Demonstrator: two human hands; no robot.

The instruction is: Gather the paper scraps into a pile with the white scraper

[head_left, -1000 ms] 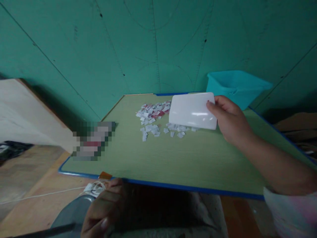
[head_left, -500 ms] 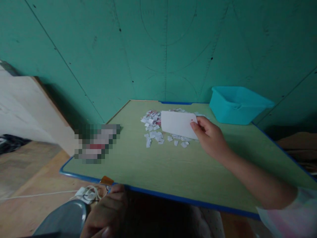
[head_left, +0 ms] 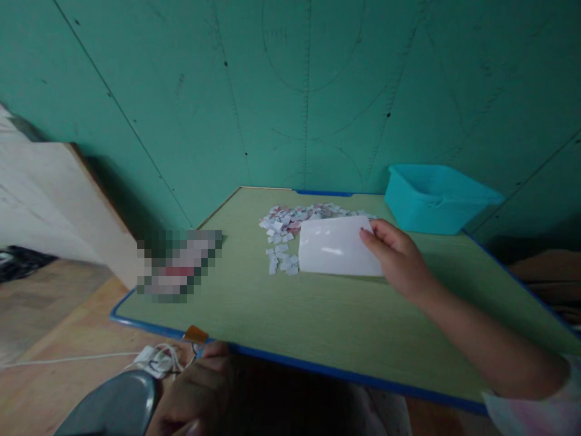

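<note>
My right hand [head_left: 402, 260] pinches the right edge of a white rectangular card [head_left: 338, 247], thumb on top. The card is glossy and tilted, with bright glare on its face and a small dark mark beside the thumb. It hangs over or rests among a heap of small paper scraps [head_left: 284, 221], hiding part of them; contact with the table cannot be told. Down at the table's front edge my left hand [head_left: 200, 387] is closed, fingers curled. Just beyond it sits a small orange-brown piece [head_left: 195, 334]; whether the hand holds it is unclear.
A turquoise plastic bin [head_left: 436, 209] stands at the table's back right. A blurred-out flat item [head_left: 181, 266] lies at the left of the green table [head_left: 318, 315], which has a blue edge. White cables [head_left: 158, 358] and a grey stool [head_left: 113, 406] are at the lower left.
The card has tilted to show more of its face, and now covers the scraps that lay in front of it. My right hand has shifted slightly right and down. My left hand stays put.
</note>
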